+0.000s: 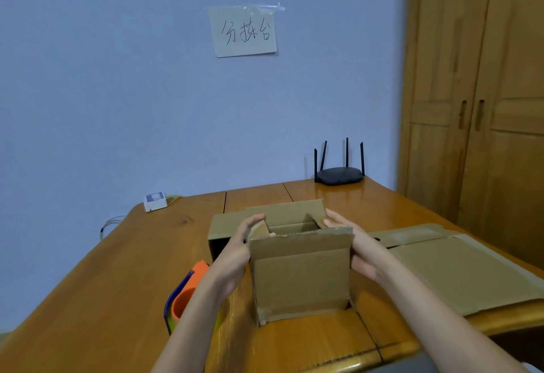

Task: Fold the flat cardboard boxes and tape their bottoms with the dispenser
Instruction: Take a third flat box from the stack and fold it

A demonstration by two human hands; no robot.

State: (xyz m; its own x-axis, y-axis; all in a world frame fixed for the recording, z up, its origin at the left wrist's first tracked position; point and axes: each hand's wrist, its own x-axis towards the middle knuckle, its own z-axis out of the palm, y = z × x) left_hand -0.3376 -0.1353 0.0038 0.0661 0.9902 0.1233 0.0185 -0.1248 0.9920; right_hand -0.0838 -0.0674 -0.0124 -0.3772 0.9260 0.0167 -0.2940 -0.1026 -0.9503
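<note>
Box: an opened-up cardboard box (300,278) stands on the wooden worktop (123,269) near its front edge, top flaps up; the near flap stands upright towards the camera, the side flaps tip inward.
Left hand: the left hand (235,257) grips the box's left side, fingers (253,221) curled over the left flap, clamped on the cardboard.
Right hand: the right hand (356,243) holds the right side, fingers (332,219) reaching onto the right flap, thumb hidden behind the box wall.
Second box: another folded box (226,231) sits just behind and to the left, touching or nearly touching the first; I cannot tell which.
Flat cardboard: a flattened box (459,269) lies on the worktop to the right, near the held box.
Dispenser: an orange and blue tape dispenser (188,293) rests left of the box, partly hidden by the left forearm.
Background: a black router (338,175) and a small white device (155,201) sit at the far edge; a paper note (244,31) is taped to the wall.
</note>
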